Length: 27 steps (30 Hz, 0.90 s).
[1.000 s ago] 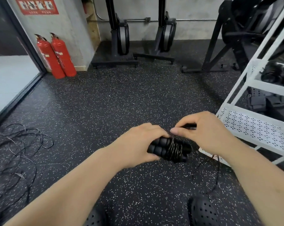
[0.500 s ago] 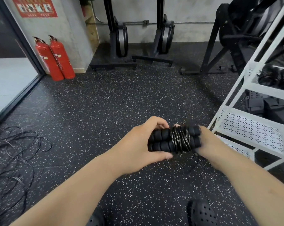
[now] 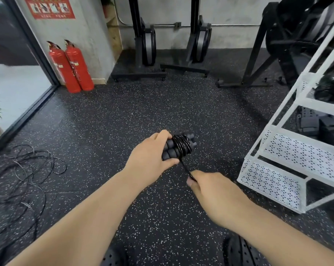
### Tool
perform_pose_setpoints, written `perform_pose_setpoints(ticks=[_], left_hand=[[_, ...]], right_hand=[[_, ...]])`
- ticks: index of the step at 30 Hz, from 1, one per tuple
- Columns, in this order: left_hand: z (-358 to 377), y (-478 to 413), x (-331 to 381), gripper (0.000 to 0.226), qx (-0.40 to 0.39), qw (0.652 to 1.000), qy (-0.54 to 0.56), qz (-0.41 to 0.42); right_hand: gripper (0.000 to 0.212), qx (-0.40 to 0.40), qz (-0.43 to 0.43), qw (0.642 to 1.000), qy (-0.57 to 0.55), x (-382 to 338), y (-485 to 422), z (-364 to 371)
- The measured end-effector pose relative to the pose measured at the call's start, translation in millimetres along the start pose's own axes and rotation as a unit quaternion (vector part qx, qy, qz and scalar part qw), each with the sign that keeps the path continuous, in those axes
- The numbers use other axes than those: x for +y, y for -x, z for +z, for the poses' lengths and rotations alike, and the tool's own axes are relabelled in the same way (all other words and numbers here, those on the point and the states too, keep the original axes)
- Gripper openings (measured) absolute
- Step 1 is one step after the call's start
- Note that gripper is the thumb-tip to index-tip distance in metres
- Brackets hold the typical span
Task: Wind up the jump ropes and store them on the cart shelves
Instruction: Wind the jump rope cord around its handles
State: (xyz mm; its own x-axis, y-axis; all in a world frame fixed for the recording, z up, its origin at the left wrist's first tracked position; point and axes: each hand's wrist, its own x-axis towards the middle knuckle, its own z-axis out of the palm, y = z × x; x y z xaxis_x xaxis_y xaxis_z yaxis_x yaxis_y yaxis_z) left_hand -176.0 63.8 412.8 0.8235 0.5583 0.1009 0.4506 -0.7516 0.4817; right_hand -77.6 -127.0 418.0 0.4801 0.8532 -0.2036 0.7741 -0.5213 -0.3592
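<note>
Head view: the left hand (image 3: 149,158) reaches forward on a bare arm from 7 o'clock and sits just above centre. Its fingers and thumb are curled round the two black foam handles of a jump rope (image 3: 178,145), which lie side by side with cord coiled about their middle. A short taut strand (image 3: 185,168) runs from the coil toward 5 o'clock into the right hand (image 3: 216,192), which comes in from 4 o'clock and pinches it at the thumb. The hands are apart, joined only by that strand. The white perforated cart (image 3: 289,148) stands at 3 o'clock, and loose ropes (image 3: 24,175) lie on the floor at 9 o'clock. The writing on the red sign (image 3: 49,7) at 11 o'clock and on the two fire extinguishers (image 3: 72,68) is too small to read.
</note>
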Motion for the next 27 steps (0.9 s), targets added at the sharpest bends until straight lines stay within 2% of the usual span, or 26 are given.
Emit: perform_pose_setpoints(ticks=[6,10,14,18,23,27], left_hand=[[7,-1,1,0.067,-0.056,0.998,-0.028,0.010],[7,3,9,0.062,-0.125,0.991,-0.012,0.051],[3,14,24,0.056,-0.171,0.977,-0.004,0.129],[-2,24,43,0.056,-0.187,0.971,0.021,0.149],[-15,35,56,0.061,-0.205,0.964,0.107,0.133],[-23,41,64,0.071,-0.191,0.957,0.183,0.116]], right_hand=[[0.034,0.077,-0.089,0.982,0.147,-8,0,-16],[0.041,0.127,-0.101,0.976,0.148,6,-9,-40],[0.038,0.136,-0.089,0.987,0.019,37,-21,-59],[0.036,0.076,-0.049,0.983,-0.159,56,-25,-69],[0.040,0.031,-0.075,0.960,-0.270,66,-25,-71],[0.043,-0.009,-0.023,0.908,-0.418,75,-22,-67]])
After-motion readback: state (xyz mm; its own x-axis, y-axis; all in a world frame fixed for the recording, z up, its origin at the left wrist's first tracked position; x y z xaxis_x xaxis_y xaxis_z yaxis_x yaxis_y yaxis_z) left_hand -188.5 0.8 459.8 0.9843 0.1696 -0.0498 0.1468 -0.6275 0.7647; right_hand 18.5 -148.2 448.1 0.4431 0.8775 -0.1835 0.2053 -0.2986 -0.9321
